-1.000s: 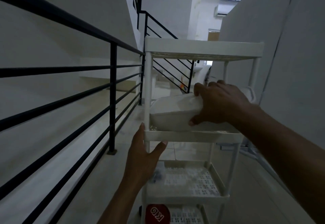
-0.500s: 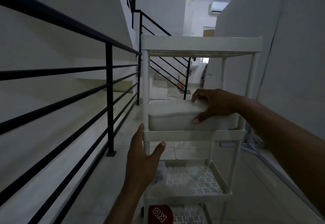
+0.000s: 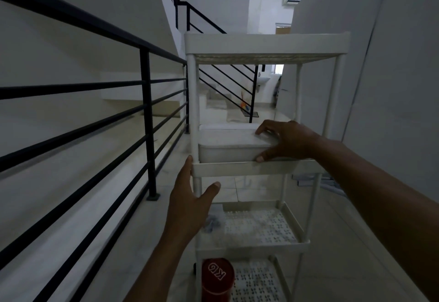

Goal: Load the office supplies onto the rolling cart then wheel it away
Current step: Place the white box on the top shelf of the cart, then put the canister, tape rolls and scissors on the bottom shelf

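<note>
Right hand [image 3: 286, 141] fingers clamped on white box [image 3: 231, 146], left hand [image 3: 190, 204] fingers apart, seemingly bracing cart [image 3: 266, 46]

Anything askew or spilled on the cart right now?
Nothing stands out. The white box sits flat on the cart's second shelf under the right hand; the red canister stands upright lower down. Left hand is at the front post.

Two bare forearms, left hand [image 3: 190, 203] and right hand [image 3: 283, 141], no sleeves, rings or watch in view.
</note>
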